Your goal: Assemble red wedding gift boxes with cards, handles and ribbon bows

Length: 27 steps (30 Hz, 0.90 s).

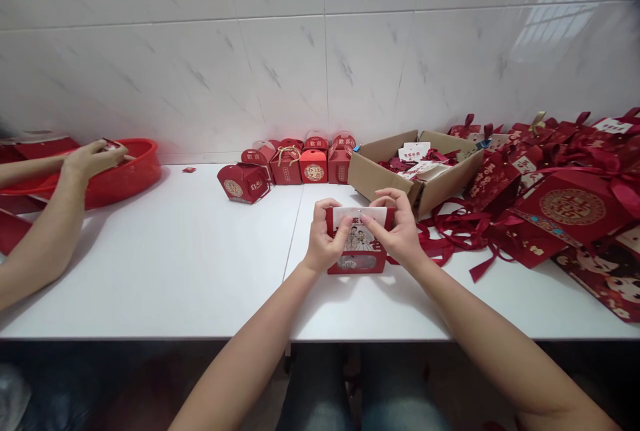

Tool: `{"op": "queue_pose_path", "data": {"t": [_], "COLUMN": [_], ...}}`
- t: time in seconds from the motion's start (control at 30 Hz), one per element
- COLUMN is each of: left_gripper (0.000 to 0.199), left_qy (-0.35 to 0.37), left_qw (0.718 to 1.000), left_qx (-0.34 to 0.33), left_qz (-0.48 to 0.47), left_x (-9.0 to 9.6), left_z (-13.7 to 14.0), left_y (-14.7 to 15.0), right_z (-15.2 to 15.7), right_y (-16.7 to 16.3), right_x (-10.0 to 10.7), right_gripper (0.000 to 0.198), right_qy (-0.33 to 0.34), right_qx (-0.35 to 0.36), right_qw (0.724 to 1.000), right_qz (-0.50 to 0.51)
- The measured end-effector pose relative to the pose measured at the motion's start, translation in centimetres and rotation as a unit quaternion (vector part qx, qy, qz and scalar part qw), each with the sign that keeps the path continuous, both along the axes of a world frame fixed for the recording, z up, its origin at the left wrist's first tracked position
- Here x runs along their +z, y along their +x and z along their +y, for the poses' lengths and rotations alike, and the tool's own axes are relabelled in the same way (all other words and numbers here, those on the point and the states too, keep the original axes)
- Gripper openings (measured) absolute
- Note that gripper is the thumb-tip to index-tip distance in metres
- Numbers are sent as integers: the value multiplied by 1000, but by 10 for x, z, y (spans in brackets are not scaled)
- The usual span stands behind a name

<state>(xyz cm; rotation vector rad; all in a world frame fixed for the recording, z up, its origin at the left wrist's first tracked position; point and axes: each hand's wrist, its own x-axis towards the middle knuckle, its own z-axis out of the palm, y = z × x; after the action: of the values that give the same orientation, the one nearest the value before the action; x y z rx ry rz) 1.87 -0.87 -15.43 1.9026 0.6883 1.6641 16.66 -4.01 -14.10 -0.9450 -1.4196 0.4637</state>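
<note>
A red gift box [357, 263] with a printed front and a clear oval window stands on the white table before me. At its top edge lies a white card or flap [367, 213] with red lettering. My left hand [327, 234] grips the box's left side, thumb pressed on the front. From the right, my right hand [397, 227] grips the other side, its thumb also on the front near the top. Fingers of both hands curl behind the box, where their tips are partly hidden.
Behind my hands stands an open cardboard carton [383, 181] of cards and ribbons. Red ribbons [457, 231] and piled red gift boxes [573, 207] lie right. Several small red boxes [287, 167] line the wall. At left, another person's hands [93, 163] work over a red basin [123, 181].
</note>
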Motion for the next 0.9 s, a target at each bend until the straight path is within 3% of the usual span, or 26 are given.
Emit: {"op": "queue_pose_path", "data": {"t": [0.1,0.2,0.37,0.5,0.6,0.67,0.73,0.77,0.83,0.9], "left_gripper": [31,26,25,27,27,27,27,27,27,27], "left_qy": [-53,-121,-203,-249,-263,-269,-270,-269,-267,-264], "left_qw": [998,991,975,966,962,960,960,961,961,962], "left_qx": [-25,-51,-87,-62,-62,-68,-68,-67,-68,-68], "left_qz": [-22,-25,-27,-41,-38,-33,-29,-28,-28,-24], "left_x": [2,8,14,14,13,13,14,14,16,17], "left_z": [-2,-3,-3,-2,-1,-1,-2,-2,-2,-3], "left_y": [-1,-4,-8,-8,-8,-9,-9,-9,-9,-9], "right_z": [0,1,2,2,11,23,36,42,50,52], "right_y": [1,3,0,3,29,56,84,95,108,108], "right_x": [0,-2,-5,0,19,37,54,60,64,60], "right_gripper": [26,24,24,23,25,32,34,33,30,26], "right_qy": [-45,-63,-33,-22,48,93,101,71,-28,-88], "right_qx": [21,37,46,36,-18,-109,-199,-217,-204,-179], "right_qw": [999,997,998,998,993,985,963,950,898,841], "right_qz": [15,20,14,-42,-105,-98,-150,-214,-390,-503]}}
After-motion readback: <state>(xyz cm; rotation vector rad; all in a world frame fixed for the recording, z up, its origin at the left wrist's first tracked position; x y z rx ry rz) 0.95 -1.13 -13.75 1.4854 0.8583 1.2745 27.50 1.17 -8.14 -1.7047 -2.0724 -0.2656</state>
